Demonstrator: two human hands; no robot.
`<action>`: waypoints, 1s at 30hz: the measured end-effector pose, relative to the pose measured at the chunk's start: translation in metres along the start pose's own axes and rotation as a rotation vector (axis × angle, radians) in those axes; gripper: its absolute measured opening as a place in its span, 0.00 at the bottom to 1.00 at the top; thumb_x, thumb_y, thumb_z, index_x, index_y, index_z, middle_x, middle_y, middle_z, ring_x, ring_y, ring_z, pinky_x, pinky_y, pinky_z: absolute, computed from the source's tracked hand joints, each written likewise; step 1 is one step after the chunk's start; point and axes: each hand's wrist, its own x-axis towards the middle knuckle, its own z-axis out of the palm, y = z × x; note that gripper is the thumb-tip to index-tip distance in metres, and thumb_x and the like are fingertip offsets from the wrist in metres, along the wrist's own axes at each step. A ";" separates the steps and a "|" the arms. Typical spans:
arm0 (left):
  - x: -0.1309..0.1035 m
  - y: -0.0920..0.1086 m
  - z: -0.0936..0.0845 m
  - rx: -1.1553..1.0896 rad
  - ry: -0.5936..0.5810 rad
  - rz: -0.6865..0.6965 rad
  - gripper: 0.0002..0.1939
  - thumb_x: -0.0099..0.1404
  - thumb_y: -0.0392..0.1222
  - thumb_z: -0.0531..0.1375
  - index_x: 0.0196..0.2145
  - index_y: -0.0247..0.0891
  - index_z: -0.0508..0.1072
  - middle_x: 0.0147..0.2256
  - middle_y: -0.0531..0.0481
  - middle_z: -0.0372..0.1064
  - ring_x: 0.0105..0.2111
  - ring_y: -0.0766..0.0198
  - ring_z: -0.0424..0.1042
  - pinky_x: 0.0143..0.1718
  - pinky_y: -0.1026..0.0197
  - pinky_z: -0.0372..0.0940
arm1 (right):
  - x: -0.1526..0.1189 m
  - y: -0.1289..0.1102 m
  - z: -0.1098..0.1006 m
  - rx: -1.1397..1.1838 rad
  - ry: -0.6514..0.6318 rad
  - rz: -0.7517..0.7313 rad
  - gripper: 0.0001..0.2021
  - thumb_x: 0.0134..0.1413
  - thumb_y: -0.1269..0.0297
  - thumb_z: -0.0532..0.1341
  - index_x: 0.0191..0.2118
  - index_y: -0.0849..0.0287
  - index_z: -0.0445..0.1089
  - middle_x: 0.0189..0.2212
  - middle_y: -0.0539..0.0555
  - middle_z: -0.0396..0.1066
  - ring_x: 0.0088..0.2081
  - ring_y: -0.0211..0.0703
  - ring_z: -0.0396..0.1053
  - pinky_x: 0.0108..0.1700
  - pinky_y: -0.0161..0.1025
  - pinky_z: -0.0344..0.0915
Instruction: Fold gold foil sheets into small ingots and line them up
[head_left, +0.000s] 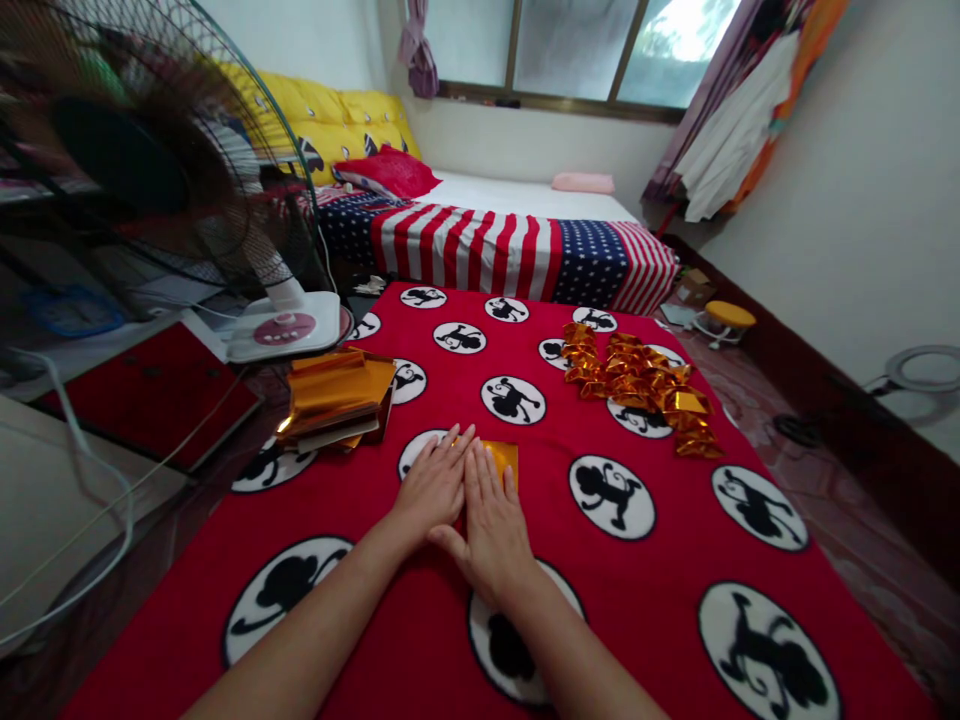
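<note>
A piece of shiny gold foil paper [504, 458] lies flat on the red cloth [570, 610], mostly covered by my hands. My left hand [439, 482] rests on its left part with the fingers stretched out flat. Beside it, my right hand [491, 525] presses down on the paper, fingers straight and thumb pointing left. The two hands touch along their fingers. To the left sits a stack of gold foil sheets [341, 395]. Folded gold foil pieces [637, 375] stand in rows on the right side of the cloth.
A white-based standing fan [289, 325] is at the left, near a red panel [157, 390] on the floor. Behind the cloth is a bed with a stars-and-stripes cover [480, 245]. A small yellow-topped stool [729, 315] stands by the right wall.
</note>
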 end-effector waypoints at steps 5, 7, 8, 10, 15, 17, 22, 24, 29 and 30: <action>-0.003 0.002 -0.006 -0.048 0.009 0.003 0.31 0.69 0.45 0.50 0.67 0.37 0.51 0.68 0.46 0.43 0.68 0.54 0.42 0.66 0.45 0.44 | -0.002 0.039 -0.004 -0.029 0.009 0.097 0.41 0.61 0.40 0.49 0.69 0.68 0.46 0.69 0.63 0.37 0.70 0.53 0.36 0.67 0.56 0.38; -0.005 0.002 -0.007 -0.092 0.019 0.024 0.36 0.66 0.52 0.54 0.67 0.37 0.50 0.69 0.44 0.42 0.68 0.52 0.42 0.66 0.43 0.43 | -0.007 0.052 -0.007 -0.017 0.032 0.113 0.41 0.61 0.41 0.50 0.69 0.67 0.47 0.69 0.64 0.39 0.70 0.53 0.37 0.67 0.57 0.40; -0.006 0.001 -0.008 -0.116 0.027 0.031 0.40 0.64 0.55 0.57 0.67 0.37 0.51 0.69 0.43 0.42 0.68 0.51 0.42 0.66 0.43 0.43 | -0.009 0.056 -0.008 -0.005 0.051 0.110 0.41 0.61 0.41 0.50 0.69 0.66 0.46 0.69 0.64 0.40 0.70 0.54 0.38 0.67 0.57 0.41; -0.008 0.000 -0.009 -0.167 0.059 0.031 0.43 0.59 0.55 0.62 0.66 0.38 0.54 0.69 0.41 0.41 0.68 0.49 0.43 0.66 0.42 0.44 | -0.012 0.061 -0.007 0.030 0.095 0.089 0.40 0.61 0.43 0.52 0.70 0.64 0.43 0.69 0.63 0.41 0.70 0.53 0.38 0.67 0.58 0.42; -0.009 -0.002 -0.010 -0.346 0.200 -0.037 0.28 0.57 0.39 0.63 0.56 0.43 0.70 0.67 0.44 0.48 0.63 0.50 0.58 0.64 0.45 0.53 | -0.015 0.066 -0.004 0.180 0.214 0.073 0.43 0.58 0.55 0.59 0.71 0.58 0.35 0.69 0.61 0.45 0.69 0.52 0.43 0.66 0.58 0.46; -0.008 -0.003 -0.009 -0.426 0.260 -0.049 0.19 0.59 0.38 0.62 0.49 0.43 0.75 0.65 0.44 0.54 0.59 0.52 0.62 0.62 0.46 0.57 | -0.016 0.067 -0.004 0.247 0.256 0.071 0.42 0.57 0.59 0.60 0.71 0.55 0.36 0.68 0.60 0.48 0.68 0.52 0.46 0.66 0.58 0.47; -0.006 -0.005 -0.006 -0.588 0.363 -0.058 0.12 0.59 0.40 0.64 0.42 0.40 0.78 0.60 0.42 0.64 0.56 0.53 0.67 0.58 0.48 0.62 | -0.014 0.071 -0.003 0.385 0.336 0.089 0.39 0.54 0.63 0.62 0.69 0.51 0.45 0.65 0.58 0.55 0.66 0.54 0.52 0.66 0.60 0.47; -0.005 -0.005 -0.007 -0.616 0.373 -0.071 0.14 0.58 0.40 0.65 0.44 0.40 0.77 0.59 0.42 0.64 0.56 0.52 0.66 0.58 0.47 0.61 | -0.010 0.072 -0.003 0.472 0.371 0.123 0.37 0.53 0.65 0.62 0.67 0.51 0.50 0.63 0.58 0.59 0.64 0.54 0.56 0.66 0.61 0.47; -0.005 -0.006 -0.009 -0.641 0.364 -0.072 0.32 0.53 0.39 0.68 0.56 0.41 0.69 0.61 0.42 0.61 0.59 0.52 0.62 0.61 0.48 0.58 | 0.002 0.066 -0.006 0.827 0.430 0.219 0.34 0.50 0.68 0.62 0.64 0.52 0.56 0.50 0.56 0.73 0.52 0.50 0.70 0.58 0.55 0.62; -0.005 -0.006 -0.009 -0.645 0.367 -0.068 0.35 0.52 0.38 0.68 0.58 0.41 0.66 0.61 0.42 0.60 0.60 0.53 0.61 0.61 0.49 0.58 | 0.003 0.065 -0.006 0.863 0.452 0.225 0.33 0.50 0.69 0.62 0.63 0.53 0.57 0.47 0.55 0.74 0.49 0.49 0.71 0.56 0.54 0.64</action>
